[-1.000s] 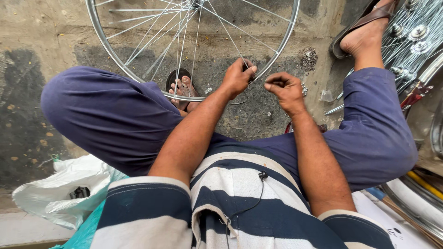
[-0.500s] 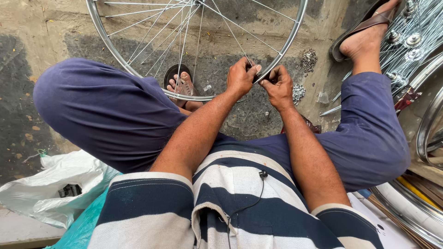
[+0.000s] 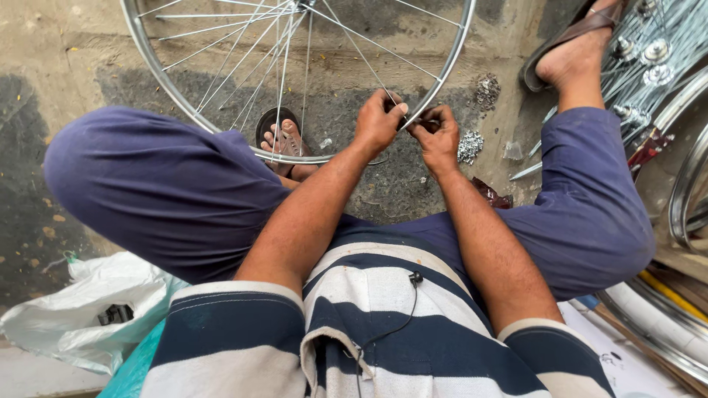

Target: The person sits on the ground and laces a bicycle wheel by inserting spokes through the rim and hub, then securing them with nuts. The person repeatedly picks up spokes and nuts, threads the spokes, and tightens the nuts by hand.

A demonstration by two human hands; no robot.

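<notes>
L hand (image 3: 377,121) pinches spoke (image 3: 354,51) at wheel rim (image 3: 450,66); R hand (image 3: 436,136) closed on small part, unclear what. Best: keep rim steady w/ both hands, spoke end lined w/ its hole.

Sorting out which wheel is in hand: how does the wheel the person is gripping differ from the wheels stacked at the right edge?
The gripped wheel lies alone in front of the person, with both hands on its rim: left hand, right hand. The stacked wheels overlap one another at the side, and no hand is on them. The gripped wheel shows most of its rim; the stacked wheels are cut off by the frame. Both have shiny metal rims and thin wire spokes.
</notes>
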